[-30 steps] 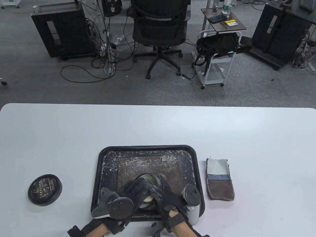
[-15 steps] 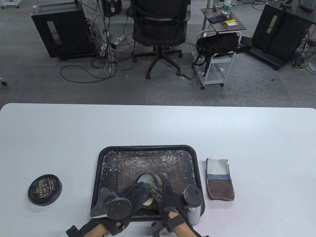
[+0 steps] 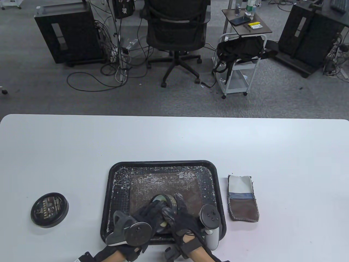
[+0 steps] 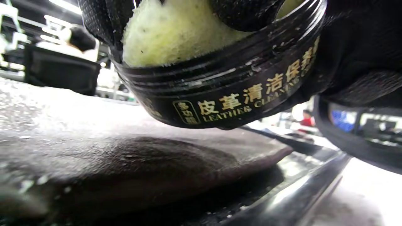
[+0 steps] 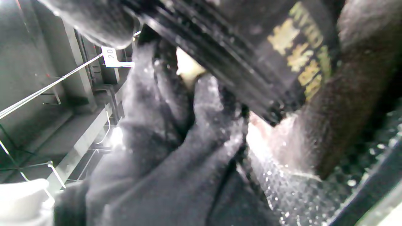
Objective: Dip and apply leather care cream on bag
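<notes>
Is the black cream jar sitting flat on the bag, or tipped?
Tipped: in the left wrist view the black round cream jar leans, one edge lifted above the brown leather bag.

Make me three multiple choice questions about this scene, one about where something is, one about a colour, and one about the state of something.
1. Where is the jar's lid?
A. on the table, left of the tray
B. on the jar
C. on the cloth

2. What colour is the sponge in the jar?
A. red
B. pale yellow-green
C. blue

3. How is the jar?
A. closed
B. lying empty on the table
C. open and held tilted above the tray

Answers: 1 A, the table view shows it lying apart on the left. 2 B, clear in the left wrist view. 3 C, the rim is uncovered and slanted.
</notes>
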`<state>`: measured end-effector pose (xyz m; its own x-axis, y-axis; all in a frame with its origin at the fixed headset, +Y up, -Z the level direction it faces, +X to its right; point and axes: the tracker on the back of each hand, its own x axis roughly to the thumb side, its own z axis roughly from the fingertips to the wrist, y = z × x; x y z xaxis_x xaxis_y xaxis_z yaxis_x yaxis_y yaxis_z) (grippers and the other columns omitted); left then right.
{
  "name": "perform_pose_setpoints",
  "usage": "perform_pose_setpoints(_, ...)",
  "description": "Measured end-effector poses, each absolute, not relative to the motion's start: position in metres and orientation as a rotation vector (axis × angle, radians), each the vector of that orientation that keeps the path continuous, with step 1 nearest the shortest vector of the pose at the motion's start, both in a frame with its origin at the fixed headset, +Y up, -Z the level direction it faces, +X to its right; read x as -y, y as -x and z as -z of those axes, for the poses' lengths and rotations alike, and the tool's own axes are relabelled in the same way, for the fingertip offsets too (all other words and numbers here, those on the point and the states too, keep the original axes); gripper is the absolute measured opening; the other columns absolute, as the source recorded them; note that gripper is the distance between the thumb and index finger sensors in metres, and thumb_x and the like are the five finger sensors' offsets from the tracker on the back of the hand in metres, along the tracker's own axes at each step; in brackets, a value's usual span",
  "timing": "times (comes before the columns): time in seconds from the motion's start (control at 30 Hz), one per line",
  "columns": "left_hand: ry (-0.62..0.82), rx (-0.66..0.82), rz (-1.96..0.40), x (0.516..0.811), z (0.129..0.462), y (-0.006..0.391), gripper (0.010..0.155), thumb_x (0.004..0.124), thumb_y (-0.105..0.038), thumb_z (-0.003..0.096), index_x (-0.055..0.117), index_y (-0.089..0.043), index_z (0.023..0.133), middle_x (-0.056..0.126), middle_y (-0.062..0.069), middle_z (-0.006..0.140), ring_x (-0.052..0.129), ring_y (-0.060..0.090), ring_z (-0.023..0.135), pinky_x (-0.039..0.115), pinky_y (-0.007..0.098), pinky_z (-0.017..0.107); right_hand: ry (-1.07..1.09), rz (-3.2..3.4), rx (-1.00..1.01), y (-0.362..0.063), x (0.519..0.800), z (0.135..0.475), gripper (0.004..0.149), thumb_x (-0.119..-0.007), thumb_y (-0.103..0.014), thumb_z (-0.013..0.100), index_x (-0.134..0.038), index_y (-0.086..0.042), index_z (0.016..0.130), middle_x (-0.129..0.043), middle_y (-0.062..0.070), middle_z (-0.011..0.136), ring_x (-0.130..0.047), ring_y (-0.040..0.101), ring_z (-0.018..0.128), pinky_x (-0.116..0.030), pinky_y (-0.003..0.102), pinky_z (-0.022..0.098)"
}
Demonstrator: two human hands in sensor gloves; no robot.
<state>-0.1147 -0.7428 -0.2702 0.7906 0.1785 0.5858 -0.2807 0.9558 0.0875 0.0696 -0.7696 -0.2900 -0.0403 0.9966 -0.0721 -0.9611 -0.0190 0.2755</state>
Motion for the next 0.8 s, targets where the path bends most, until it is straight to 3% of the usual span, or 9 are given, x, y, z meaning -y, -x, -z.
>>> perform_pose_setpoints(0.13,-0.140,0.574,-0.295,0.739,0.271,0.114,0.059,0.071,-0.034,0.0404,0.056,-0.032,0.097,0.068,0.003,0.101,0.081,0.024,0.092,0.083,0.042,0.060,-0.161,-1.614,-0.262,-0.071,0.766,0.290,0.090,-0.076,-0.042,0.049,-0.021,0.001,0.106,-0.038,0.036,0.101,-0.062,0.066,0.086,-0.066,0.069,0.057)
perform_pose_setpoints(0.33,-0.115,0.668,-0.361,0.739,0.270,0.120,0.057,0.076,-0.032,0.0382,0.065,-0.033,0.094,0.073,0.001,0.100,0.082,0.024,0.092,0.081,0.043,0.061,-0.155,-1.586,-0.243,-0.077,0.764,0.291,0.090,-0.076,-0.043,0.049,-0.023,0.001,0.107,-0.040,0.036,0.102,-0.063,0.065,0.085,-0.066,0.069,0.057)
perform_pose_setpoints(0.67,-0.297,0.667,-0.409,0.734,0.262,0.124,0.056,0.076,-0.033,0.0396,0.067,-0.033,0.095,0.074,0.002,0.101,0.081,0.024,0.092,0.081,0.044,0.061,-0.211,-1.478,-0.299,-0.075,0.768,0.293,0.090,-0.073,-0.046,0.051,-0.019,-0.001,0.107,-0.038,0.034,0.102,-0.062,0.063,0.087,-0.067,0.066,0.059)
perform_pose_setpoints(0.8,-0.298,0.627,-0.379,0.734,0.263,0.122,0.056,0.075,-0.033,0.0399,0.066,-0.034,0.095,0.072,0.000,0.102,0.080,0.024,0.093,0.080,0.044,0.063,-0.225,-1.497,-0.295,-0.071,0.766,0.293,0.090,-0.072,-0.045,0.051,-0.017,-0.002,0.107,-0.036,0.034,0.103,-0.060,0.063,0.088,-0.065,0.067,0.060)
